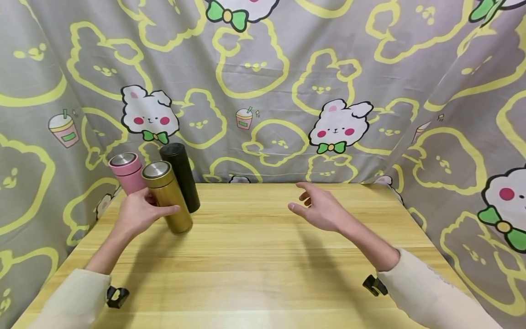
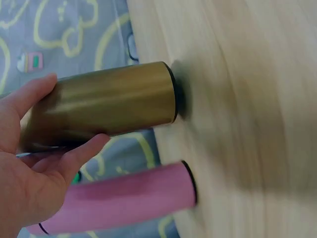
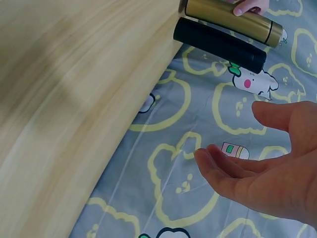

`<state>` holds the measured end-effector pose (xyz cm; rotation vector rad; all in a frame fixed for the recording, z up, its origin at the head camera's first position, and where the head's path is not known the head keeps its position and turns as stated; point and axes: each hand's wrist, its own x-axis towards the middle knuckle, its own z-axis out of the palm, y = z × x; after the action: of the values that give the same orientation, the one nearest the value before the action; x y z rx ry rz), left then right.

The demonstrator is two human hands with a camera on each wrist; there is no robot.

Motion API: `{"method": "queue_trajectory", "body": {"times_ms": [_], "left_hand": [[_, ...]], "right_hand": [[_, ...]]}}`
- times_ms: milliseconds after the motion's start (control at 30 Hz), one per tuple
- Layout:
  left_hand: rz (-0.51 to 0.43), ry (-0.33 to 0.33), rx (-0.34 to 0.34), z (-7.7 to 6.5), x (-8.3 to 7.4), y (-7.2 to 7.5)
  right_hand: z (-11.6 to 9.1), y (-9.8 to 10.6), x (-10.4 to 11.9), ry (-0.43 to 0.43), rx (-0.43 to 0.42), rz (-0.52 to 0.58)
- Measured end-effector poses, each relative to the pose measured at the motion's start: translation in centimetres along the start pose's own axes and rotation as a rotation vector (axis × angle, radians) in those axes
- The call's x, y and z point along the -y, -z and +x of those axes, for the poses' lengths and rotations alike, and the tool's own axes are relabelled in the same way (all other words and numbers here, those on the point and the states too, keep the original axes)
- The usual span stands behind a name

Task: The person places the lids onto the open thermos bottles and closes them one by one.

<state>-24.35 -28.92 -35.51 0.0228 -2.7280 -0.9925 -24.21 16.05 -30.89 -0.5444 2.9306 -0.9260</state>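
Note:
My left hand (image 1: 141, 212) grips a gold thermos flask (image 1: 170, 201) with a steel-topped lid, thumb along the near side and fingers round behind it. In the left wrist view, the thumb and fingers lie on opposite sides of the gold body, whose base is close to the tabletop. A pink thermos flask (image 2: 124, 201) stands beside that hand, at the left. Just behind and to the right of the gold one is a black thermos flask (image 3: 220, 45). Held over the right half of the table, my right hand (image 1: 322, 210) has loosely bent, parted fingers and holds nothing.
The light wood table (image 1: 246, 260) ends at the back against a grey curtain (image 1: 271, 105) printed with yellow outlines and white rabbits. More curtain hangs at both sides. A black clip-like piece (image 1: 117, 297) sits at the left cuff, another (image 1: 375, 285) at the right.

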Motion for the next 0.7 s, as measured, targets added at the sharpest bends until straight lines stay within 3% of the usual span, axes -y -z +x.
{"method": "queue_trajectory", "body": {"times_ms": [133, 300, 700], "left_hand": [[0.019, 0.033, -0.018, -0.2, 1.4, 0.4], [0.041, 0.060, 0.004, -0.4, 1.9, 0.3], [0.073, 0.010, 0.028, -0.3, 1.6, 0.0]], "right_hand": [[0.0, -0.4, -0.1, -0.006, 0.011, 0.022], [-0.1, -0.6, -0.3, -0.016, 0.022, 0.026], [0.1, -1.0, -0.3, -0.015, 0.015, 0.039]]}}
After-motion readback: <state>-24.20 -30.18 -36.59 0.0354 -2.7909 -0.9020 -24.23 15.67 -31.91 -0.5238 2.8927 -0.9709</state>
